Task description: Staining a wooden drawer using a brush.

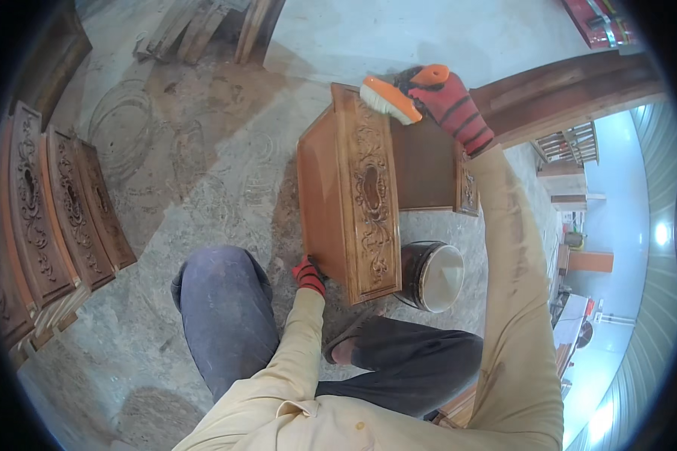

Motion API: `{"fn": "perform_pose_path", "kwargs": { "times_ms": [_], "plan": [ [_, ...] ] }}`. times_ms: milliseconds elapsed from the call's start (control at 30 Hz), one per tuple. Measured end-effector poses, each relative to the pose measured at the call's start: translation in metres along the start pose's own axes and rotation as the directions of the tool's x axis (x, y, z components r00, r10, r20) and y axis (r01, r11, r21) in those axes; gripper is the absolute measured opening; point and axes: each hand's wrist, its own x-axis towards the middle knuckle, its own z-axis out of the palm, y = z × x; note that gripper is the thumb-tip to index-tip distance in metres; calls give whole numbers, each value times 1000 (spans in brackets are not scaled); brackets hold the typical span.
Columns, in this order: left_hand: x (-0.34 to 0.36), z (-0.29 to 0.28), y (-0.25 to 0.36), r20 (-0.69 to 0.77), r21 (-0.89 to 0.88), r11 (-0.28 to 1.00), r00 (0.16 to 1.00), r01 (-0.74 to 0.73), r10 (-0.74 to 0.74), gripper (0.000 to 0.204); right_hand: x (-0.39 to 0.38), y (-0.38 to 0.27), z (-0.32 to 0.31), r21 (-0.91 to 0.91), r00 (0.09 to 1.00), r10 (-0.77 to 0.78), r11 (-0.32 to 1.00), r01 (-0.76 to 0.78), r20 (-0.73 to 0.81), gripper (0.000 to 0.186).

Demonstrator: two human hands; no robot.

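A wooden drawer (327, 203) with a carved, glossy brown front stands tilted before me. My left hand (308, 276), in a red and black striped glove, grips the drawer's near lower corner; its fingertips are partly hidden. At the far end of the carved front, my right hand (445, 105), gloved alike, is closed round the handle of an orange brush (391, 100) with pale bristles. The bristles face the carving's far end; whether they touch it I cannot tell.
Several carved drawers (34, 203) stand in a row at the left. A dark round bucket (441, 278) with a pale top sits right of the drawer, near another brown wooden piece (429, 165). Planks (203, 30) lie at the back, and a long wooden beam (564, 94) crosses the upper right.
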Motion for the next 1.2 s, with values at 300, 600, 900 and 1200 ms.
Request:
{"fn": "perform_pose_path", "kwargs": {
  "times_ms": [300, 600, 900, 1200],
  "plan": [
    [-3, -16, -1, -118, -24, 999, 992, 35, -37, 30, -1, -69, 16, 115, 911, -361, 932, 345, 199, 23],
    [15, -5, -8, -268, 21, 988, 952, 156, -144, 31, -132, -95, -1, -67, 783, -521, 817, 573, 339, 30],
    [15, -10, -16, -205, -84, 983, 962, 165, -179, 32, -200, -162, -20, 28, 642, -350, 890, 455, 682, 36],
    [9, -4, -41, -21, -313, 939, 988, 140, -154, 33, -64, -188, 64, -269, 609, -201, 761, 590, 767, 13]
  ]
}}
